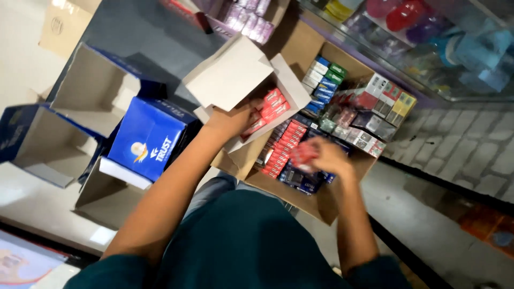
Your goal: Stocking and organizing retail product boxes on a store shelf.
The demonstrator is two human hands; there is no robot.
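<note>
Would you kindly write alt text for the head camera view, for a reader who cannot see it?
Seen from above, a person's left hand grips a small white carton of red packs, while the right hand holds red packs over a large cardboard box filled with small coloured boxes. A blue box lies left.

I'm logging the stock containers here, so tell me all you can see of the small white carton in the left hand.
The small white carton looks like plain card, flaps open, tilted. Red packs fill its open end. The left hand grips it from below, holding it over the big brown box of packs.
</note>
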